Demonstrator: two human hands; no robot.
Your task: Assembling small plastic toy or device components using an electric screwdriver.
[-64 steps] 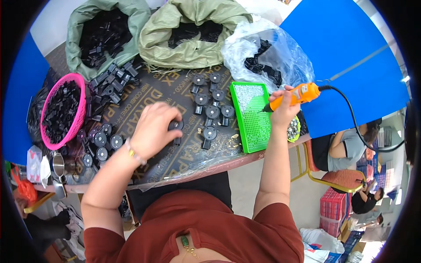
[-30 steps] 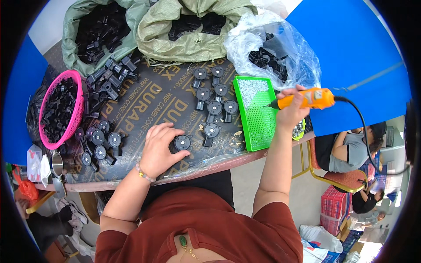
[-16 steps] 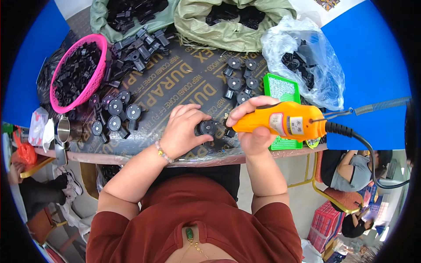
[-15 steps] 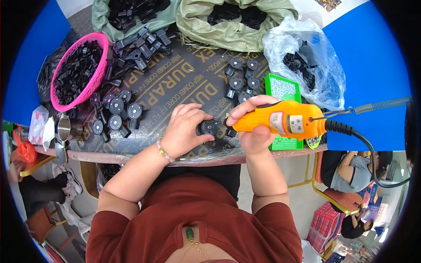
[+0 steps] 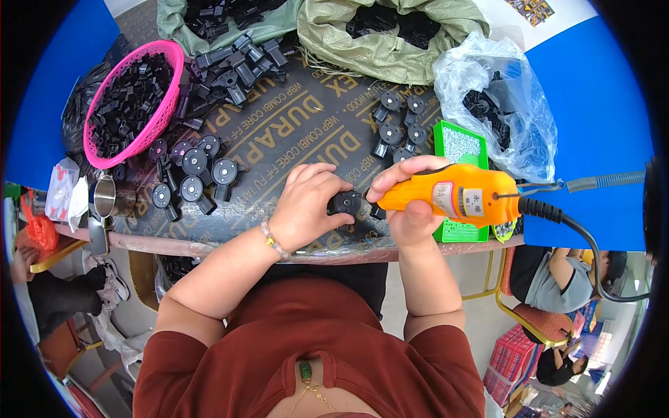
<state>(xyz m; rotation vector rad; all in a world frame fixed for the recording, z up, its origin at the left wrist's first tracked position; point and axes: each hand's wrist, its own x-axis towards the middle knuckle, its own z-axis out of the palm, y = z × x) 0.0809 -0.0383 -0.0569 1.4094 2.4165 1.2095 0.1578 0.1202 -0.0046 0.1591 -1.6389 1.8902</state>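
My left hand (image 5: 304, 207) is closed around the side of a round black plastic part (image 5: 346, 203), pinching it between thumb and fingers near the table's front edge. An orange electric screwdriver (image 5: 425, 196) with a black cord lies level in my right hand (image 5: 411, 224). My thumb and fingers wrap its front end, which points left at the black part. The screwdriver's tip is small and dark, and I cannot tell whether it touches the part. Behind the screwdriver sit several similar black parts with round discs (image 5: 391, 132).
Beside the screwdriver lies a green tray (image 5: 441, 143) of small metal pieces. Further back are a clear plastic bag (image 5: 533, 115) and a green woven sack (image 5: 327, 35) of black parts. A pink basket (image 5: 176, 76) and assembled parts (image 5: 194, 161) are at left. A coiled spring (image 5: 603, 182) tethers the screwdriver.
The whole view has shifted slightly, so table items appear a little further right and mostly higher. Both hands keep their grips, with no clear change between part and screwdriver.
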